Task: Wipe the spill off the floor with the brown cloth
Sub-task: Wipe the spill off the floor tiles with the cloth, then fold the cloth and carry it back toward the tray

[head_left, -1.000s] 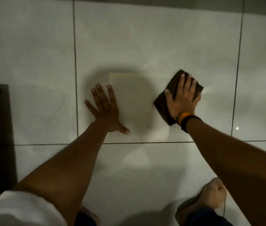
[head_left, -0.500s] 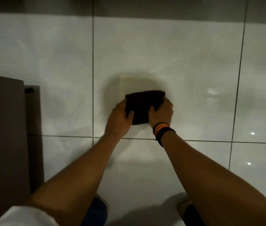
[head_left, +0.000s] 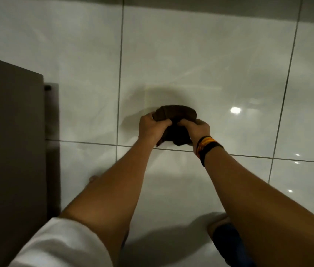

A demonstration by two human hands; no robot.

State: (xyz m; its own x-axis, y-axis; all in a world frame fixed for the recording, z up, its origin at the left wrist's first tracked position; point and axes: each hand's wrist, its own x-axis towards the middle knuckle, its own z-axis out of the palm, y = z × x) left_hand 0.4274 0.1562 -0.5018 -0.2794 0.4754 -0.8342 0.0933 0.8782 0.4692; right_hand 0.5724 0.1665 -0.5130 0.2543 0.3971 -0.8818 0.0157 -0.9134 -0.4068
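The brown cloth (head_left: 177, 112) is bunched up between both hands, lifted a little above the white tiled floor (head_left: 200, 54). My left hand (head_left: 151, 128) grips its left side and my right hand (head_left: 198, 130), with dark and orange bands at the wrist, grips its right side. A loose end of the cloth hangs down between the wrists. A faint pale rectangular patch (head_left: 152, 97) with a dark shadow shows on the tile just beyond the cloth. Whether liquid lies there I cannot tell.
A dark brown flat panel (head_left: 9, 141) of furniture fills the left edge, with a small dark foot (head_left: 47, 87) beside it. My feet (head_left: 221, 226) stand on the tile at the bottom. Grey grout lines cross the glossy floor.
A second ago my right hand pressed the flat cloth on the floor and my left palm rested on the tile. Both hands then took the cloth and now hold it gathered off the floor.
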